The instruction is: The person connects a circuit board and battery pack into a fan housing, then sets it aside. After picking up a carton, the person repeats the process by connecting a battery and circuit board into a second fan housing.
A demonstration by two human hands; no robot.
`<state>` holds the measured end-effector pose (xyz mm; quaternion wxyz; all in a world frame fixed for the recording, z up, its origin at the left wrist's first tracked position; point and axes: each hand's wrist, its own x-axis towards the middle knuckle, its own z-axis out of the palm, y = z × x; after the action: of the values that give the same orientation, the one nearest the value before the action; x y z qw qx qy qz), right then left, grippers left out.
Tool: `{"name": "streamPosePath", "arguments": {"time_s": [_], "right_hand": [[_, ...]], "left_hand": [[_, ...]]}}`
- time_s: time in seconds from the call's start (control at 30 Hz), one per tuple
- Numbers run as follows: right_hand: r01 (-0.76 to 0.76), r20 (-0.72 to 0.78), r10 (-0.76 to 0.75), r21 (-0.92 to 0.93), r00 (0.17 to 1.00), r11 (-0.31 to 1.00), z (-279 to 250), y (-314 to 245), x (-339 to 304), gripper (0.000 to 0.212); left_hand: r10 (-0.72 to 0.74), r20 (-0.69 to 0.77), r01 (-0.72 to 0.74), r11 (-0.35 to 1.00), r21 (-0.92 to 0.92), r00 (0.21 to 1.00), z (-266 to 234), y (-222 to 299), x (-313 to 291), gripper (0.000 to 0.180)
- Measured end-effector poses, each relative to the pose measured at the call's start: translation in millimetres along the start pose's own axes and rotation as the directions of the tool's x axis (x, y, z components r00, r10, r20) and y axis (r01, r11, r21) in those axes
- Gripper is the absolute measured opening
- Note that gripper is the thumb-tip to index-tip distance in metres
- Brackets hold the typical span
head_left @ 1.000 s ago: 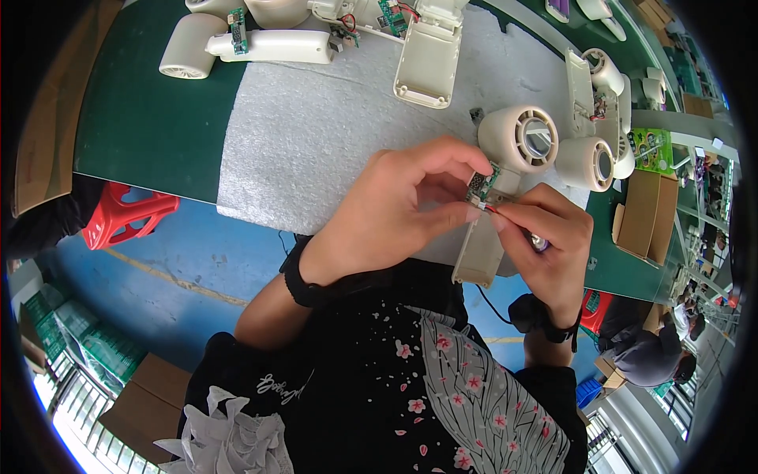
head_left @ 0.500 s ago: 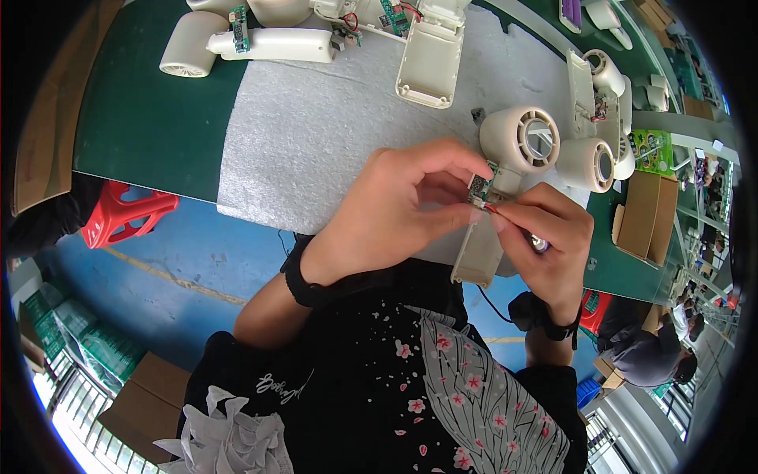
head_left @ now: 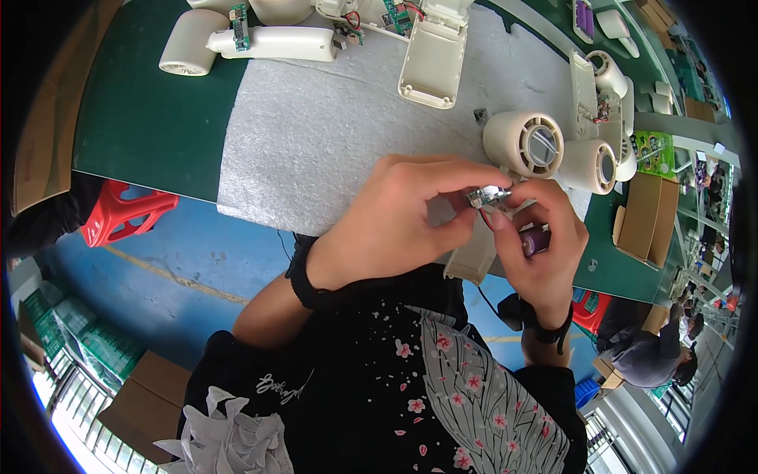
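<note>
My left hand (head_left: 399, 217) pinches a small circuit board (head_left: 486, 196) between thumb and fingertips. Opposite it, my right hand (head_left: 546, 257) has its fingertips at the board's right end and keeps a purple cylindrical battery (head_left: 535, 240) in its curled fingers. A red wire (head_left: 485, 218) runs down from the board toward the right thumb. Under both hands lies a cream handheld fan (head_left: 505, 142); its round head shows beyond the fingers, and its open handle shell (head_left: 472, 259) shows below them. The middle of the fan is hidden by my hands.
A white foam sheet (head_left: 308, 126) covers part of the green table (head_left: 150, 126). Fan parts with boards lie at the far left, beside an open cream shell (head_left: 430, 71). More fans (head_left: 588, 166) stand to the right, near a cardboard box (head_left: 643, 217). Red stools flank the table.
The board has been tilted, so its green face has turned away and metallic parts show. My right fingers have risen to its right end. The purple battery shows more; the fan has shifted slightly.
</note>
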<state>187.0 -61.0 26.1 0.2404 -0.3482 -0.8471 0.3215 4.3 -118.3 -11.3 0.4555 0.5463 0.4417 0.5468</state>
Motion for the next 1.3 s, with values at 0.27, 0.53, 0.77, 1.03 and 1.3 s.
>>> {"name": "streamPosePath", "arguments": {"time_s": [0.27, 0.53, 0.77, 1.03, 1.3], "right_hand": [[0.066, -0.086, -0.080, -0.151, 0.993, 0.986, 5.1, -1.8, 1.4, 0.038], [0.069, -0.115, -0.092, -0.188, 0.989, 0.980, 4.7, 1.7, -0.2, 0.037], [0.066, -0.122, -0.085, -0.152, 0.989, 0.986, 5.2, 2.5, 0.7, 0.037], [0.104, -0.104, -0.128, -0.203, 0.986, 0.974, 3.0, 2.2, 4.2, 0.039], [0.136, -0.066, -0.152, -0.206, 0.986, 0.969, 0.0, 3.7, 6.6, 0.045]], "left_hand": [[0.035, -0.091, -0.028, 0.997, 0.079, 0.995, 7.9, 1.6, -3.3, 0.038], [0.042, -0.088, -0.033, 0.994, 0.102, 0.995, 4.5, -3.7, -4.5, 0.036], [-0.023, -0.116, 0.031, 0.997, 0.067, 0.993, 5.1, -2.1, -5.2, 0.033], [0.027, -0.126, -0.007, 0.988, 0.152, 0.992, 3.9, -3.4, -4.7, 0.030], [0.118, -0.139, -0.085, 0.972, 0.220, 0.983, 4.2, -5.0, -4.1, 0.029]]}}
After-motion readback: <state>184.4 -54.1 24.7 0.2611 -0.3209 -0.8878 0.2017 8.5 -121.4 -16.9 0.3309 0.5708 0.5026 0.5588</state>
